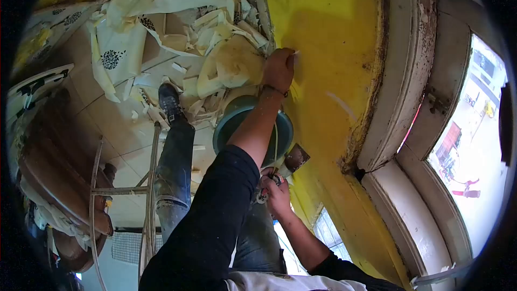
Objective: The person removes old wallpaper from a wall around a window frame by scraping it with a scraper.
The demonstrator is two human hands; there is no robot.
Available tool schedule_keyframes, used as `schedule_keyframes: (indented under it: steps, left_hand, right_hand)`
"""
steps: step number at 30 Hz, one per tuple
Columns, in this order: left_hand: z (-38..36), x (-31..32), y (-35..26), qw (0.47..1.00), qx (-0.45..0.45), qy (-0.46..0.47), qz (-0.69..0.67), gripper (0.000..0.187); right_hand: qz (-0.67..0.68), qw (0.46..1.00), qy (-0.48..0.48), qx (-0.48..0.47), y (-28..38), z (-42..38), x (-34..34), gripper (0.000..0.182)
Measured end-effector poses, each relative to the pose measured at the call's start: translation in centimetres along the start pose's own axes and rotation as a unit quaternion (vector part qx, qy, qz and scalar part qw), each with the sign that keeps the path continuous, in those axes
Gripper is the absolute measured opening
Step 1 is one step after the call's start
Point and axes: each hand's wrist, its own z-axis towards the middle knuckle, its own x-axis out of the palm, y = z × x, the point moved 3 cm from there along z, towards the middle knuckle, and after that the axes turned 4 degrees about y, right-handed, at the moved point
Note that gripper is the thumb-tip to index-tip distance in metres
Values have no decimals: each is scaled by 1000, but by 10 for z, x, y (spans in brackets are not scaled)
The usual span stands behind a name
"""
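My left hand (279, 70) reaches out to the yellow wall (328, 37), its fingers pinched against the surface. A small pale bit shows at the fingertips, too small to name. Lower down, my right hand (276, 191) is wrapped round the handle of a scraper (297, 158). Its wide, stained blade points up beside the wall. Below my left forearm stands a dark green bucket (222, 134), partly hidden by the arm. A thin pale strip or cord hangs across the bucket's opening.
Torn wallpaper (229, 64) lies heaped over the tiled floor (89, 94). A metal ladder frame (119, 190) stands at left, near a brown leather seat (59, 156). My shoe (169, 99) is among the scraps. A weathered window frame (398, 70) runs along the right.
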Motion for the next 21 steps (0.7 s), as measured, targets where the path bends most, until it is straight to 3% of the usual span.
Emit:
schedule_keyframes:
  steps: [5,9,12,14,17,18,19,21]
  left_hand:
    - [-32,-34,-12,997,-3,30,67,13]
    - [-68,-104,-36,988,4,15,152,10]
    - [-119,-139,-40,977,19,100,189,9]
    - [-140,-142,-40,957,-31,230,175,11]
    - [-136,-150,-35,943,-103,283,140,12]
    - [-121,-156,-30,970,-165,177,-19,12]
    - [-100,-160,-19,956,-223,66,-178,13]
    - [-68,-174,-11,863,-333,-54,-376,11]
  right_hand:
    - [10,1000,-3,7,1,0,-5,16]
    - [45,999,0,-10,-1,-2,0,15]
    - [71,997,8,-11,-4,-2,4,16]
    - [69,997,15,-9,-3,1,5,15]
    - [54,998,12,-4,-6,-2,5,15]
    - [62,998,19,-2,-9,-4,4,15]
    - [70,997,24,0,-12,-5,4,15]
    - [63,998,13,-1,-14,-8,4,15]
